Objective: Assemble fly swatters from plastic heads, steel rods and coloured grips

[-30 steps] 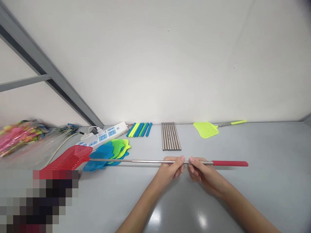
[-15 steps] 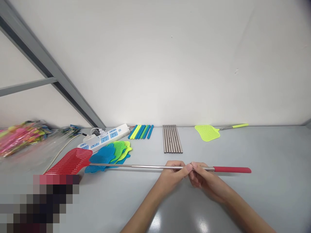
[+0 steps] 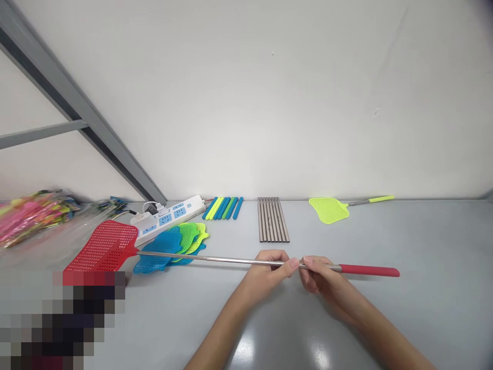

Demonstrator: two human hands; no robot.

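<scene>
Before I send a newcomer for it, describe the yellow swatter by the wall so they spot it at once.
Find the back edge of the grey table, along the pale wall. Right of the row of metal tubes lies the yellow swatter. Unlike the loose heads piled at left, it has a metal rod and yellow grip.

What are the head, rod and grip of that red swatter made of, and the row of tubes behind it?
Red head: probably flexible plastic; evenly coloured and perforated.
Rod: metal, perhaps steel; silvery with bright highlights.
Red grip: soft-looking and fairly matte, maybe foam or rubber.
Row of tubes: apparently metal; grey with a duller sheen.
</scene>
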